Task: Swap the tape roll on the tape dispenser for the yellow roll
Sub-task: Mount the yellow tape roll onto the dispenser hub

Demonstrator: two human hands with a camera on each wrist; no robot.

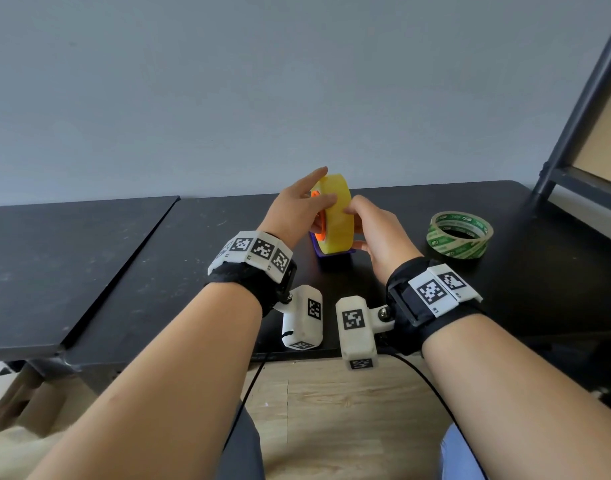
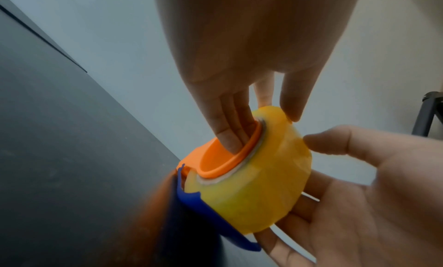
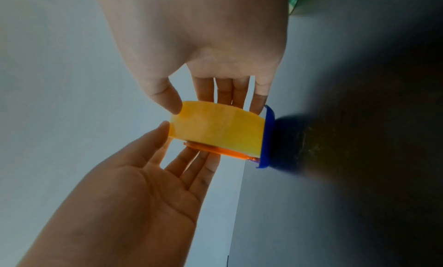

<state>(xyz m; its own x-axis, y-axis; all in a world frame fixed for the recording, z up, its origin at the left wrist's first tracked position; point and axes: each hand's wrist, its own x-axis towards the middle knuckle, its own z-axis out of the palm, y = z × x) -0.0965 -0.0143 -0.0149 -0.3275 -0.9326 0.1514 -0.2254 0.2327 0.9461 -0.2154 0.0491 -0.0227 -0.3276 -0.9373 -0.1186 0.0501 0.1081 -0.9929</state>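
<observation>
The yellow roll sits on the tape dispenser near the back edge of the table. The left hand presses flat fingers into its orange middle. The right hand holds the roll's other side. A green roll lies nearby.

The translucent yellow tape roll looks glossy and slightly rippled. The smooth orange plastic hub sits in a blue plastic dispenser frame. The black table is matt, scuffed. A shiny green-printed clear tape roll lies there.
</observation>
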